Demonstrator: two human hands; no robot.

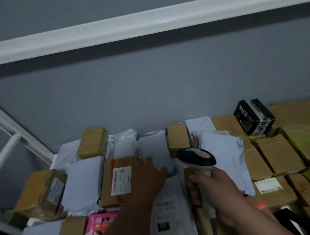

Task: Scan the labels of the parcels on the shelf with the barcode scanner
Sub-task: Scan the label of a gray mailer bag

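The right hand (210,188) grips the barcode scanner (196,161); the left hand (150,177), fingers spread wide, reaches over the parcels. Its forearm shades the white mailer's label (167,210) just below it, so 1 scan may misread.

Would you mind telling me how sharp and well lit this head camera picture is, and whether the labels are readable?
In the head view the light is dim and bluish; the left hand and the boxes at the far right edge are motion-blurred; the scanner in the right hand is fairly sharp; the white label shows only smeared print; the upper shelf beam bows from wide-angle distortion.
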